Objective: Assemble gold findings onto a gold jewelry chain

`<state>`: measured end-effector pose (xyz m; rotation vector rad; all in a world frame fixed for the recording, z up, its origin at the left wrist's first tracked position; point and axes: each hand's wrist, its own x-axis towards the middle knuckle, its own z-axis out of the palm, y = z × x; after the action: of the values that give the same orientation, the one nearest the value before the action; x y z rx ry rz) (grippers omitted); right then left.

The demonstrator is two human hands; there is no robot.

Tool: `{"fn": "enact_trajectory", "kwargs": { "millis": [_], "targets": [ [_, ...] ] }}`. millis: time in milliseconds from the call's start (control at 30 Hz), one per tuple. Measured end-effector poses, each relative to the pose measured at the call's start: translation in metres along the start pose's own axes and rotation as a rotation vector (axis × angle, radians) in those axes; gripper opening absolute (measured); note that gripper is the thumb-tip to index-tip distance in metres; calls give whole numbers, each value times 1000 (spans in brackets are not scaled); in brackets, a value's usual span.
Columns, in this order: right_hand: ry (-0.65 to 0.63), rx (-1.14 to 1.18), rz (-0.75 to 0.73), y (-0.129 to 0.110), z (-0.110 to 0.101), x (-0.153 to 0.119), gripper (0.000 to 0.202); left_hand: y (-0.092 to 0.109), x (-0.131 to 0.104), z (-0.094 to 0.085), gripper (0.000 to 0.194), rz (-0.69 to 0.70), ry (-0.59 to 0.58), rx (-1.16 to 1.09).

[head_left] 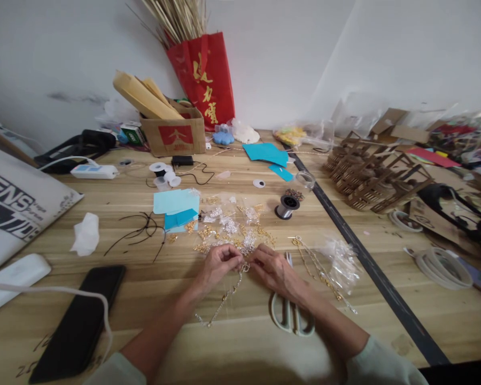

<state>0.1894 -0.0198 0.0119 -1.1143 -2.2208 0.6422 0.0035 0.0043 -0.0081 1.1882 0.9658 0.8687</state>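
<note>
My left hand [223, 264] is closed in a pinch at the upper end of a thin beaded chain [223, 297]. A small ring [245, 267] at that end lies between my two hands, and the rest of the chain trails toward me over the table. My right hand [271, 264] faces it, fingers pinched together; whatever is in them is too small to make out. Just beyond my fingertips spread gold beads [203, 247] and clear-silver beads [247, 241] on plastic bags. White-handled scissors [292, 320] lie partly under my right forearm.
Right of my hands are another gold chain [309, 267] and clear bags [339, 264]. A wire spool [287, 206] stands beyond. Black cord [142, 231], blue paper [170, 202] and a phone [80, 321] lie to the left. Brown woven baskets [374, 171] stand at right on the wooden table [164, 347].
</note>
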Motion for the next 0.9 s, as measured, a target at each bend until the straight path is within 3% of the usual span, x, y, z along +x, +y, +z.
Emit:
{"fn": "enact_trajectory", "kwargs": {
  "millis": [367,567,900],
  "targets": [
    [45,-26,-27,3,2,-1,14,-1,0,1,15,81,24,125],
    [4,-141,-96,2,1,-4,17,-6,1,1,13,171,-4,225],
    [-63,-294,-178,-2,-1,-6,23,-8,-1,3,7,131,-54,283]
  ]
}}
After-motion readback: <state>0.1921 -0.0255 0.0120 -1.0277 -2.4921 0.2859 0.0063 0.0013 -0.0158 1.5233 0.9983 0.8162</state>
